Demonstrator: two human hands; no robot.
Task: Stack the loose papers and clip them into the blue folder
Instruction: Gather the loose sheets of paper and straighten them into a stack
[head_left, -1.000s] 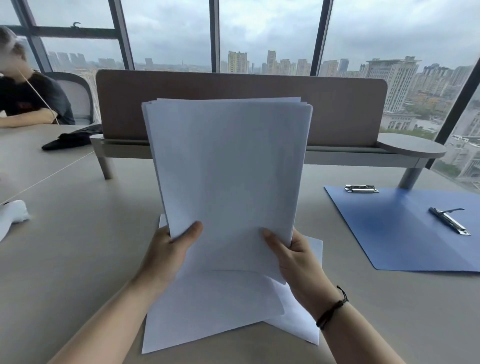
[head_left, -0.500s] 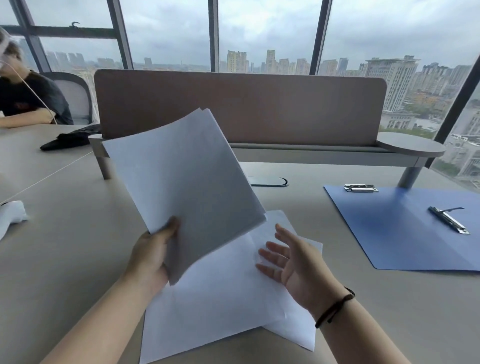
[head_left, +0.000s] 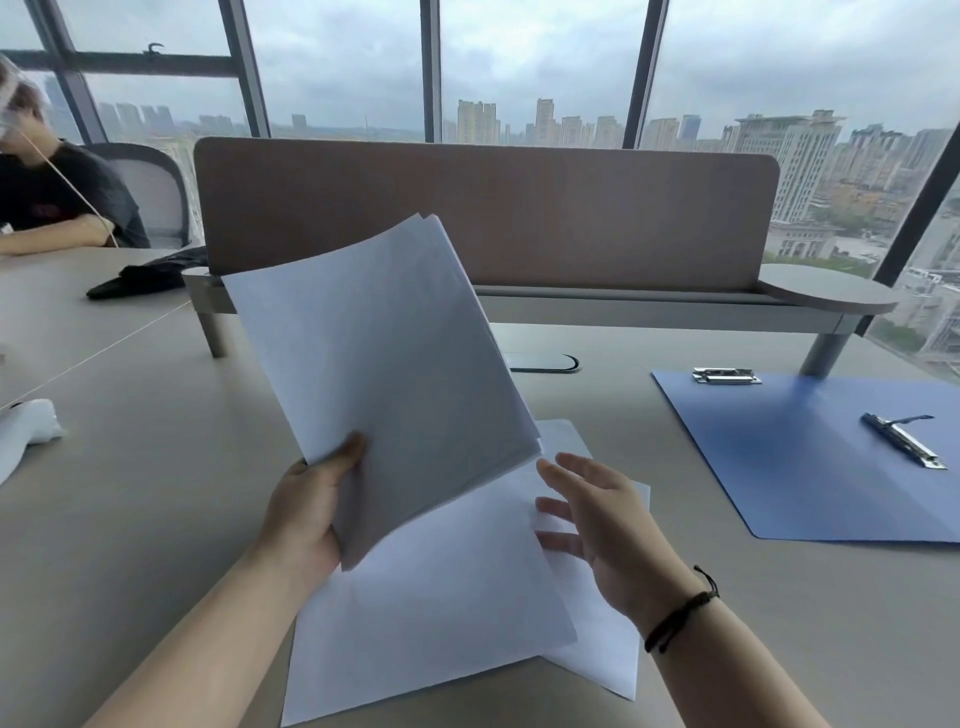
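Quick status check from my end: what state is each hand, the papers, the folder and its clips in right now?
left hand: grips the lifted paper stack at its lower edge
right hand: fingers spread, holding nothing
paper stack: raised off the table, tilted
loose sheets: flat on the table, fanned and unaligned
blue folder: open flat, no papers in it
spine clip: lies on the folder, clamping nothing
top clip: at the folder's far edge, holding nothing

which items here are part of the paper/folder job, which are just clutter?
Job:
- held paper stack, gripped by left hand
- loose sheets on the table
- blue folder, open
- right hand, open

Clutter:
- black cloth
- white cloth
- desk divider
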